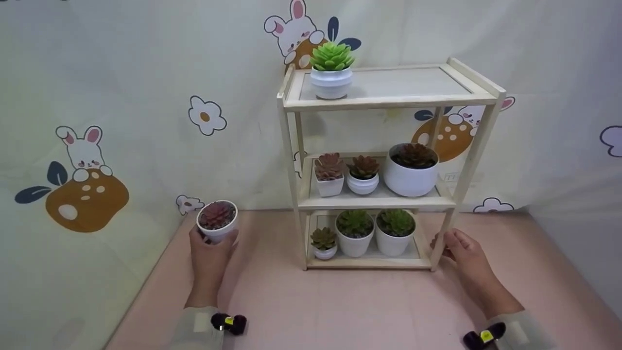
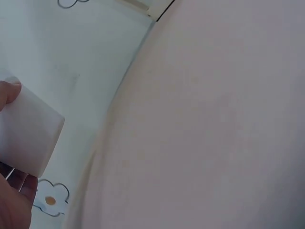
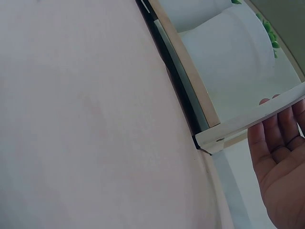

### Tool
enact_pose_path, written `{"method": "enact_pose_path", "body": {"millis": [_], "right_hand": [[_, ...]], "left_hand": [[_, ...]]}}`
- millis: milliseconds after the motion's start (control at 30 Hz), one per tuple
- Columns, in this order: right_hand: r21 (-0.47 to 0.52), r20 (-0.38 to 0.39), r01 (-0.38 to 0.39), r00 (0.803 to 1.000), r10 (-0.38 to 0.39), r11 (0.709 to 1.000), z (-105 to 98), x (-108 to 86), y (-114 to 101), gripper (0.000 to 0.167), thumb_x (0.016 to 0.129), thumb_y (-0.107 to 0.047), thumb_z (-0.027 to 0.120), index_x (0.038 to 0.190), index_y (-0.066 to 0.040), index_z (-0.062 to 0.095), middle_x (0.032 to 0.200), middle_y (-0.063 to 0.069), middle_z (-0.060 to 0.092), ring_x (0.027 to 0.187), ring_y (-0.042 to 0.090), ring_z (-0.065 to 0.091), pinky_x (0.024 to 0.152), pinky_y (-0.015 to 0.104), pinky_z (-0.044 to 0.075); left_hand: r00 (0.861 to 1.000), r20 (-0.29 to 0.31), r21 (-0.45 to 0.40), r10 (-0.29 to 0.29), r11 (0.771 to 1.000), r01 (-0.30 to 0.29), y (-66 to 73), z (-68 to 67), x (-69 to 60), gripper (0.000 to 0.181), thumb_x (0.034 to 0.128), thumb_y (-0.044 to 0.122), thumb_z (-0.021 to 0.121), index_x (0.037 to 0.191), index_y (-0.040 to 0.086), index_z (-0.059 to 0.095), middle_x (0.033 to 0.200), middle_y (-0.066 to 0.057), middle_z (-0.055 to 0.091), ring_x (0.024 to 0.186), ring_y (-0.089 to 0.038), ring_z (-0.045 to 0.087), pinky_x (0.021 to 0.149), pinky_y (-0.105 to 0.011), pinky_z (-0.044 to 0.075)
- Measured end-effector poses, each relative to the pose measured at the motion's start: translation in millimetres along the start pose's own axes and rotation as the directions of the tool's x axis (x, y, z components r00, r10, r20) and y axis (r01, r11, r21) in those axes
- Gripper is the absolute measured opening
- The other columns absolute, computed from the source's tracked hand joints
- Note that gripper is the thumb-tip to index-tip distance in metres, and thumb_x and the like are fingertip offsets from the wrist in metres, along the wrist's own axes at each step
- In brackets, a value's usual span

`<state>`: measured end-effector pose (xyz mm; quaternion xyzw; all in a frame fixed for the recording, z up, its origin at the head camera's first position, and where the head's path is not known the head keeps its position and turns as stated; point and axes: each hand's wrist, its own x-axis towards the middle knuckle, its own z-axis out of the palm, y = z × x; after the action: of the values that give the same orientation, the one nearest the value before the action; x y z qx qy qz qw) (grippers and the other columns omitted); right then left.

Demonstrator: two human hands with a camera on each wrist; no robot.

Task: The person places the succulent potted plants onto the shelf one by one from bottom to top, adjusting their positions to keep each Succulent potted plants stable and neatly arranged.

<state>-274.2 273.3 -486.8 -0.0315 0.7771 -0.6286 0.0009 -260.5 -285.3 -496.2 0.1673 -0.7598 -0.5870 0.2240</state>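
My left hand (image 1: 212,262) grips a white pot holding a reddish succulent (image 1: 217,215), raised to the left of a three-tier wooden shelf (image 1: 376,204). In the left wrist view, the thumb and fingers of my left hand (image 2: 14,205) lie on opposite sides of the white pot (image 2: 31,129). At the shelf's lower right, my right hand (image 1: 464,250) holds the front post (image 1: 440,250). The right wrist view shows the fingers of my right hand (image 3: 281,157) passing behind the post (image 3: 257,114), two fingertips showing past it.
A bright green succulent (image 1: 332,80) stands on the top tier. The middle tier bears two small pots (image 1: 363,183) and a larger white pot (image 1: 412,175). Below are a small succulent (image 1: 324,243) and two green ones (image 1: 355,238). A patterned wall backs the pink tabletop (image 1: 359,306).
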Motion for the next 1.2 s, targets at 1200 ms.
{"method": "enact_pose_path", "body": {"millis": [1200], "right_hand": [[-0.03, -0.006, -0.041, 0.999, 0.04, 0.999, 0, 0.5, -2, 0.065, 0.106, -0.058, 0.044, 0.13, 0.0, 0.06, 0.122, 0.006, 0.067, 0.111, 0.006, 0.065, 0.098, 0.015, 0.05]], "left_hand": [[0.947, 0.279, -0.123, 0.161, 0.984, -0.131, 100.6, 28.3, -50.5, 0.092, 0.0875, 0.028, 0.085, 0.159, 0.011, 0.029, 0.162, -0.011, 0.04, 0.154, -0.034, 0.035, 0.128, -0.055, 0.027]]}}
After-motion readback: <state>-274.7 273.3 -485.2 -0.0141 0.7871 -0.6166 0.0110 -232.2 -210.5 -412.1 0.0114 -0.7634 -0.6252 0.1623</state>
